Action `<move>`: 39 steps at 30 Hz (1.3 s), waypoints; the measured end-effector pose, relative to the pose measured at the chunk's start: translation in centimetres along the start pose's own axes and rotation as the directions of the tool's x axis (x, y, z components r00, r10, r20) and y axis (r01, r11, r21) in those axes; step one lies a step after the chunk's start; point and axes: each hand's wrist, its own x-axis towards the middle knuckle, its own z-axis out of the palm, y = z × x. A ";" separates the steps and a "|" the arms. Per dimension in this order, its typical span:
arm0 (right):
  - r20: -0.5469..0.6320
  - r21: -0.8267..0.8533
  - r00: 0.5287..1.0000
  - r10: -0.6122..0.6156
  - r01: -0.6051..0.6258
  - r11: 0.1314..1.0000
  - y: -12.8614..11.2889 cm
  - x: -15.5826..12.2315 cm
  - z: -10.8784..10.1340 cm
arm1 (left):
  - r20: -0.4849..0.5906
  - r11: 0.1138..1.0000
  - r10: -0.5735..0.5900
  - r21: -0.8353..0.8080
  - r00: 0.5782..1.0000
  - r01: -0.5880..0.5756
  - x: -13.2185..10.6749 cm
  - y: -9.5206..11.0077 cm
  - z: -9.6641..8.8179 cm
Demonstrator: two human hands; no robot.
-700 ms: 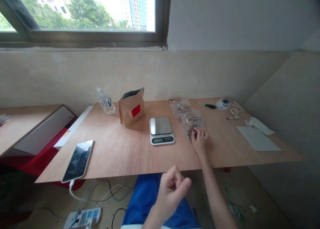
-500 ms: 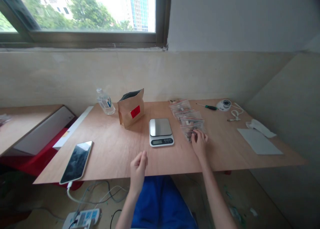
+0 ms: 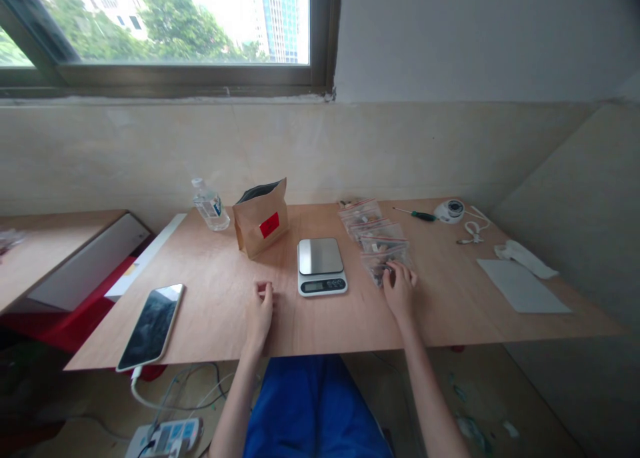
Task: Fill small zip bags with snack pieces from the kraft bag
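Observation:
My left hand [image 3: 259, 315] rests on the wooden table to the left of the kitchen scale [image 3: 321, 266], its fingers curled in; nothing shows in them. The scale is white with a steel plate and a small display at the front. On its right, several clear zip-lock bags [image 3: 361, 213] with small items inside lie overlapped in a row running toward me. My right hand [image 3: 400, 288] is at the nearest zip-lock bag [image 3: 376, 266], thumb and fingers bent onto its edge. The contents under the fingers are partly hidden.
A brown paper pouch [image 3: 261, 221] with a red label and a plastic bottle [image 3: 211, 206] stand at the back left. A phone [image 3: 151, 328] with a cable lies front left. A screwdriver [image 3: 420, 215], white dome camera [image 3: 450, 211] and white sheet [image 3: 520, 288] lie right.
My left hand has moved left and a little farther onto the table, turning from an upright fist to a lower, curled pose. My right hand stays at the nearest bag.

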 end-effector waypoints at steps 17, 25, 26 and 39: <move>-0.005 0.008 1.000 0.030 -0.030 1.000 0.1 0.1 0.1 | -0.236 0.922 0.320 0.300 0.918 -0.244 14.7 1.3 -1.0; -0.005 0.019 1.000 0.001 -0.001 1.000 0.1 0.2 0.0 | -0.259 0.892 0.214 0.446 0.942 -0.080 8.6 1.6 -2.7; -0.011 0.014 1.000 -0.007 0.007 1.000 0.0 0.2 0.0 | -0.247 0.888 0.199 0.454 0.948 -0.068 7.6 1.5 -2.8; 0.168 -0.128 0.969 -0.180 0.203 0.971 -1.2 -0.6 0.2 | -0.320 0.931 0.236 0.344 0.918 -0.119 2.8 0.3 -0.6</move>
